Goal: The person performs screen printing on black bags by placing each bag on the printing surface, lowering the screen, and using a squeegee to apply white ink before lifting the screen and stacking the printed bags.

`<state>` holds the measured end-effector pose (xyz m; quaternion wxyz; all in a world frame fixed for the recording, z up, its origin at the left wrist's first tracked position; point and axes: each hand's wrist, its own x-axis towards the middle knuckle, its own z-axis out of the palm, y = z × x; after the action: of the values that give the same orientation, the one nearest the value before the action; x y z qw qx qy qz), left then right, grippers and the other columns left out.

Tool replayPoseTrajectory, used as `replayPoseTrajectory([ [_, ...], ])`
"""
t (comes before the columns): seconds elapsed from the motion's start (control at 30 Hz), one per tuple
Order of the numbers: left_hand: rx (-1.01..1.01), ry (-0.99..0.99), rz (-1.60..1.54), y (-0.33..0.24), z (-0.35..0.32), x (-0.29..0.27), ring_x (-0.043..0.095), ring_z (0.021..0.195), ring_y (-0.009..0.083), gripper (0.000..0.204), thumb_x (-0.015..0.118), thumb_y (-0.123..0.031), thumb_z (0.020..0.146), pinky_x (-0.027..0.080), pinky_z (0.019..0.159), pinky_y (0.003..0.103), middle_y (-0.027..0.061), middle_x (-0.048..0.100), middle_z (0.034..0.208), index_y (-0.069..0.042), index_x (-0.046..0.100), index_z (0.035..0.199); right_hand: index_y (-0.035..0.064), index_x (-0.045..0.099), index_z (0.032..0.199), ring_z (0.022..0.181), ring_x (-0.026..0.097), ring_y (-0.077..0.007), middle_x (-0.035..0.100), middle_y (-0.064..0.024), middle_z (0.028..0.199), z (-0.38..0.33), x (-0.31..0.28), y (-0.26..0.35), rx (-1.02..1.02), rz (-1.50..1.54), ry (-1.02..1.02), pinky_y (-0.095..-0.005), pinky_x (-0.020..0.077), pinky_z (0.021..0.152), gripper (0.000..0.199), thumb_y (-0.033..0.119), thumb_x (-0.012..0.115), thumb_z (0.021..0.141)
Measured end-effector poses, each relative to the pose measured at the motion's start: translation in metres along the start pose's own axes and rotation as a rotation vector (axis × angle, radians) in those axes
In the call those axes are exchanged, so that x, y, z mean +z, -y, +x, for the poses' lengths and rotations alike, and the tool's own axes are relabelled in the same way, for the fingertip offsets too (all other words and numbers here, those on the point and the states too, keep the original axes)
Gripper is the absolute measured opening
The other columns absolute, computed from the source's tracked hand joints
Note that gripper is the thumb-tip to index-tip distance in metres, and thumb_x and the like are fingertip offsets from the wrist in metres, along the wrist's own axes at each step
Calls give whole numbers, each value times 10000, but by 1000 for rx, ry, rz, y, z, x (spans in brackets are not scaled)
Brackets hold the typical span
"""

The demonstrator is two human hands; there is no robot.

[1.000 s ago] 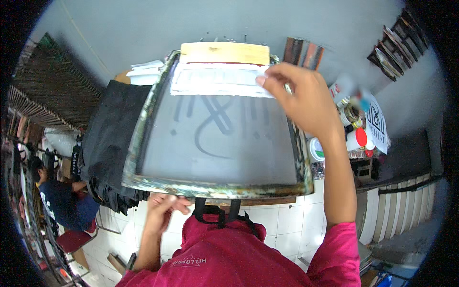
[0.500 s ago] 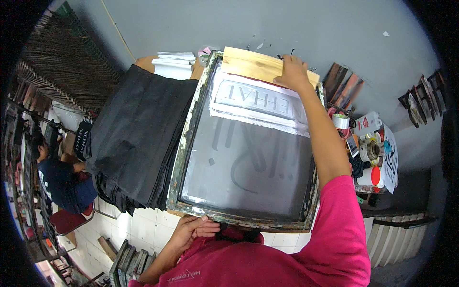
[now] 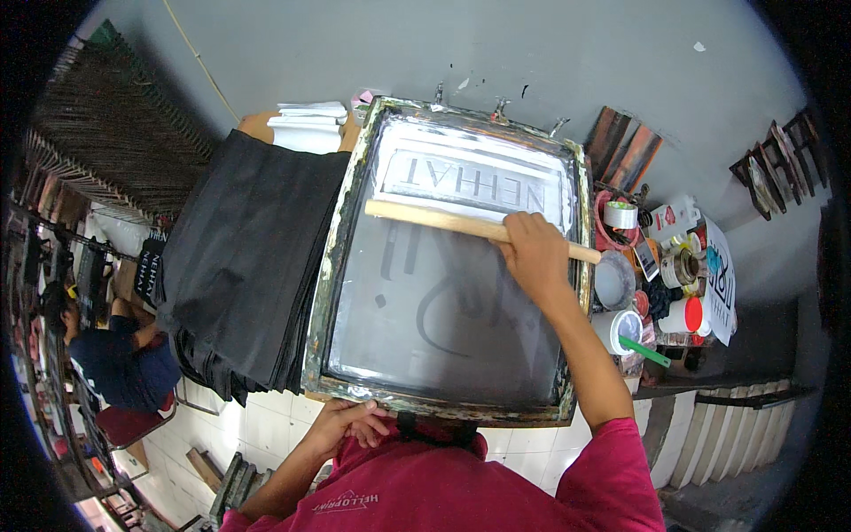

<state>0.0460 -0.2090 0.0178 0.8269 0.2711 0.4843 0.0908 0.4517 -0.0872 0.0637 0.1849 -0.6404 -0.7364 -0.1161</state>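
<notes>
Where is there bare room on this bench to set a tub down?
Hardly any. The frame fills the middle, the black stack lies against its left side, and tubs and tape crowd its right. The mesh below the squeegee is bare. Only a narrow white-tiled strip shows by the left hand.

I see a pale wooden squeegee on a grey mesh printing screen with a tarnished silver frame. Black folded cloths lie beside it; my sleeve is magenta.

Grey plastered wall behind, white tiled floor below, slatted racks at left.
</notes>
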Motion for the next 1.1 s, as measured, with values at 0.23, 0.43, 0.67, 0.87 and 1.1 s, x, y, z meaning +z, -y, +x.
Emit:
replayPoseTrajectory([
  [0.23,-79,-12,264,-19,-12,4,668,514,209,523,587,-423,1027,501,450,285,202,745,765,83,717,995,83,595,975,898,629,-263,615,-69,912,12,29,-11,-76,-114,-45,-400,514,714,217,103,686,780],
  [0.43,-36,51,417,-68,-34,5,634,490,157,554,527,-441,1065,466,463,259,168,755,766,54,730,921,76,600,996,919,661,-296,664,-88,925,80,50,-62,-67,-84,-80,-442,531,742,281,163,755,778],
  [0.67,414,-97,533,-160,-14,7,641,594,100,346,582,-292,1059,483,541,236,85,737,789,2,734,960,55,639,986,938,675,-379,702,-149,921,138,36,-95,51,14,10,-496,518,781,399,347,826,789],
  [0.87,1154,-399,989,-296,94,49,687,1046,219,321,725,-224,944,508,962,354,122,738,1082,13,696,1159,80,719,1036,921,711,-365,741,-148,954,140,30,-107,296,-53,187,-480,552,790,545,521,832,736],
  [1.1,1087,-502,1545,-384,208,59,700,930,375,381,806,-246,818,529,864,460,189,736,963,-25,723,1117,107,787,940,850,739,-337,761,-143,920,123,30,-91,343,-184,227,-467,572,756,652,715,766,704],
])
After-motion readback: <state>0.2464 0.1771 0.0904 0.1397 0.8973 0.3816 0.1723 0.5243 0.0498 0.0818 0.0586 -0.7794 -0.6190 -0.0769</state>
